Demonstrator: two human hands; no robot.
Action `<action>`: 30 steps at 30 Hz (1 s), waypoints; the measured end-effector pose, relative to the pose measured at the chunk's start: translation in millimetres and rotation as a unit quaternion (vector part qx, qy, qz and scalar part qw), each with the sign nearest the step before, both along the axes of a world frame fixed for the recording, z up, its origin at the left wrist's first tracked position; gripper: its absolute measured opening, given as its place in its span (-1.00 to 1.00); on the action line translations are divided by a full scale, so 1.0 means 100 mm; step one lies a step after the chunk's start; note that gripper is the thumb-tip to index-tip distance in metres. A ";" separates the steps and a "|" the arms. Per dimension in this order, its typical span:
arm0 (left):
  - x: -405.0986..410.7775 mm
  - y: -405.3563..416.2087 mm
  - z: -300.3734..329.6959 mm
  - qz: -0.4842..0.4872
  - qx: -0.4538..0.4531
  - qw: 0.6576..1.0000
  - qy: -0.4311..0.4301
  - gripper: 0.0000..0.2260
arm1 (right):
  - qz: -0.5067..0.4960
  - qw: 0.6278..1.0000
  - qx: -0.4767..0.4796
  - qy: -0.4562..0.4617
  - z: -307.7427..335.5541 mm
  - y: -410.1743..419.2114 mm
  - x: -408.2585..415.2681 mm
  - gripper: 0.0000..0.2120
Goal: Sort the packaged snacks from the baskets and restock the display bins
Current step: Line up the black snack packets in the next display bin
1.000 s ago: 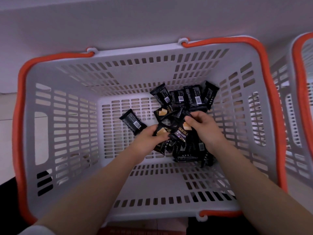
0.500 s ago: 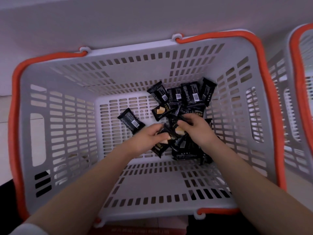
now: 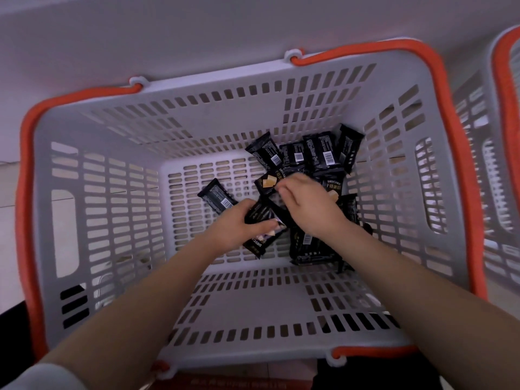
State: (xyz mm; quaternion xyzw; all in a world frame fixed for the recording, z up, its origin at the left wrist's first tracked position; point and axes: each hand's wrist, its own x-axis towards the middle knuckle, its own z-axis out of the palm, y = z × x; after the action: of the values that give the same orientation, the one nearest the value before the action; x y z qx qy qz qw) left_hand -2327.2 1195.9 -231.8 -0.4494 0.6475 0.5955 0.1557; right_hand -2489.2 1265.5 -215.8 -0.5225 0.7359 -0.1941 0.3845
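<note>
Snack packets (image 3: 309, 156), black-wrapped, lie heaped on the floor of the grey basket (image 3: 112, 153), toward its far right corner. Your left hand (image 3: 239, 225) has its grip clenched around several packets beside that heap. Your right hand (image 3: 306, 204) pinches one packet (image 3: 268, 182) at the heap's middle

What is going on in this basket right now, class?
A person reaches both hands into a white basket with orange handles. The left hand holds a few black snack packets; the right hand pinches another packet from the pile along the far right. One lone packet lies apart, left of the pile.
</note>
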 end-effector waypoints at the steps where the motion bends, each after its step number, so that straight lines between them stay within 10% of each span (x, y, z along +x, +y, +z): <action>1: 0.04 -0.03 -0.01 0.038 0.007 0.999 -0.015 -0.69 | 0.028 0.998 -0.031 0.043 -0.02 -0.08 -0.01 -0.74; 8: 0.34 -0.22 -0.07 0.226 0.081 0.969 -0.060 -0.70 | 0.223 0.928 0.099 0.281 -0.36 -0.42 0.02 -0.46; 16: 0.37 -0.27 -0.05 0.315 0.138 0.938 -0.048 -0.69 | 0.263 0.895 0.112 0.343 -0.42 -0.21 0.15 -0.56; 22: 0.27 -0.31 0.24 0.314 0.099 0.944 -0.003 -0.60 | -0.033 0.992 0.104 0.063 0.16 -0.08 0.15 -0.45; 27: 0.14 -0.27 0.87 0.308 0.019 0.950 0.057 -0.74 | -0.147 0.974 0.124 -0.121 1.06 -0.04 0.13 -0.32; 30: 0.09 -0.22 1.35 0.322 -0.015 0.940 0.113 -0.62 | -0.243 0.933 0.093 -0.248 1.64 -0.07 0.16 -0.60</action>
State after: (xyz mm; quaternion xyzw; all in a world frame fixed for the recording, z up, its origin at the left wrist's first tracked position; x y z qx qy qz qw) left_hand -2318.6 1173.8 -96.6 -0.5656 0.4905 0.6511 -0.1252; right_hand -2473.6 1258.4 -51.6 -0.2246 0.7364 -0.3359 0.5426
